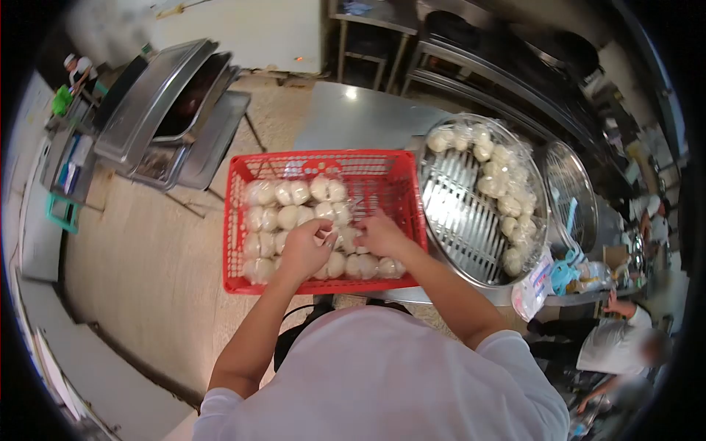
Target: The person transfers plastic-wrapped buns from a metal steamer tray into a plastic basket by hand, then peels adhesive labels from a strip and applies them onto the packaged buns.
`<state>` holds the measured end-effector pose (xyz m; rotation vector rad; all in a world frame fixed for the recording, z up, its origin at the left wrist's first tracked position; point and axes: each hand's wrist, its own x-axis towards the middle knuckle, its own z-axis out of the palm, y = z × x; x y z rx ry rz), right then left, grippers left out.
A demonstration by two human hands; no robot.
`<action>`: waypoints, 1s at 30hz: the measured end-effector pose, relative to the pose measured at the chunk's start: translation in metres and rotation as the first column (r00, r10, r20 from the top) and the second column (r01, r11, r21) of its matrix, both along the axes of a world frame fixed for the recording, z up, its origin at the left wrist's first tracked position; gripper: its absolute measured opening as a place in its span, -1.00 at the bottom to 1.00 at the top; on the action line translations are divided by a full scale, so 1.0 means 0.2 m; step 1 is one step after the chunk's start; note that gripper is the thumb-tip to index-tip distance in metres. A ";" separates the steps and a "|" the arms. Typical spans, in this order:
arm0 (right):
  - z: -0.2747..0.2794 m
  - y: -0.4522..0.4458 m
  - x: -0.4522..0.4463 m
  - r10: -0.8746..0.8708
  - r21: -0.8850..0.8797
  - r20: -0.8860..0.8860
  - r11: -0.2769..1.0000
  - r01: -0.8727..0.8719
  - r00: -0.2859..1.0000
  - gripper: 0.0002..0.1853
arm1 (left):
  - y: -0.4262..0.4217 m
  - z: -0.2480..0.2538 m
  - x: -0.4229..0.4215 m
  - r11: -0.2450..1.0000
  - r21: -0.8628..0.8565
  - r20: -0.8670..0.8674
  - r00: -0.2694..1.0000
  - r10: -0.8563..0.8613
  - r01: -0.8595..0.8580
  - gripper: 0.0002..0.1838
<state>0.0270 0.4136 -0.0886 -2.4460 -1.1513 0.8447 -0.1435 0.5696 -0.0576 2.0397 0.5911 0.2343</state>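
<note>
- The wrapped white buns (261, 270) lie inside a red plastic basket (229, 253), in rows that take up its left part and run on along the side nearest the person.
- The left hand (305, 253) is over the middle of these rows, with buns to its left, beyond it and just to its right; its fingers are bent, and whether they grip a bun cannot be told.
- The right hand (384, 237) reaches in from the right, its fingers pointing at the buns between the two hands; the fingers are partly curled, their tips hard to make out, so a grip cannot be confirmed.
- The two hands are near each other but apart.
- The buns are round, smooth and off-white, set close together, many side by side in pairs under clear, shiny plastic film.
- The basket has perforated walls and sits on a stainless steel table (353, 117).
- To the right of the basket, a round slotted metal tray (463, 206) holds more buns (494, 180) in crinkled clear plastic, along its far and right sides.
- A second round metal rack (577, 191) stands beyond that tray's right edge.
- Near the tray's lower right edge are a printed packet (533, 287) and a light blue plastic bag (562, 272).
- A co-worker (614, 345) in a white top is at the lower right.
</note>
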 end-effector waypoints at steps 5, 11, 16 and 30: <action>0.09 -0.13 0.04 -0.075 0.293 -0.036 0.953 0.082 0.997 -0.49 | -0.14 0.00 0.08 0.849 0.429 0.023 0.936 -0.352 0.309 -0.60; 0.50 -0.64 0.50 -0.603 0.636 0.088 0.646 0.421 0.793 -0.51 | -0.17 -0.05 0.15 0.799 0.433 -0.210 0.909 -0.361 0.418 -0.73; 0.25 -1.19 1.02 -0.566 0.353 0.741 0.785 0.509 0.360 -0.71 | -0.19 0.07 0.20 0.861 0.352 -0.192 0.928 -0.319 0.368 -0.75; 0.89 -1.00 0.50 -0.336 0.711 -0.348 0.514 0.480 0.875 -0.95 | -0.47 0.37 0.42 0.974 0.072 0.310 0.924 -0.226 0.214 -0.25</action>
